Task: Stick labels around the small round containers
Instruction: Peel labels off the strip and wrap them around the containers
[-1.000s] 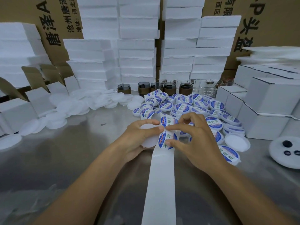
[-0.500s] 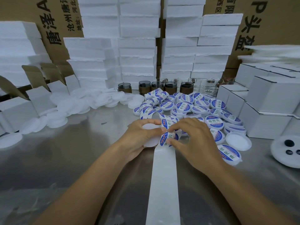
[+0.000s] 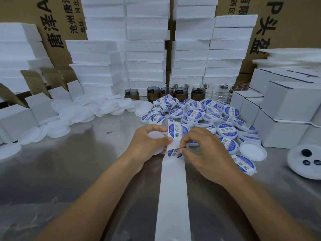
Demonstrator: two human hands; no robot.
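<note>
Container (image 3: 156, 136), blank, clasped in left grip (image 3: 147, 145) against backing strip (image 3: 173, 188); right grip (image 3: 205, 150) pinches half-peeled label (image 3: 175, 154). Risk: label creases or lands crooked if pulled unevenly.

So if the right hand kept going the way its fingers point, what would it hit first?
The right hand pinches the label strip itself; just beyond, probably the left hand gripping an unlabelled white container. Depth is unclear.
</note>
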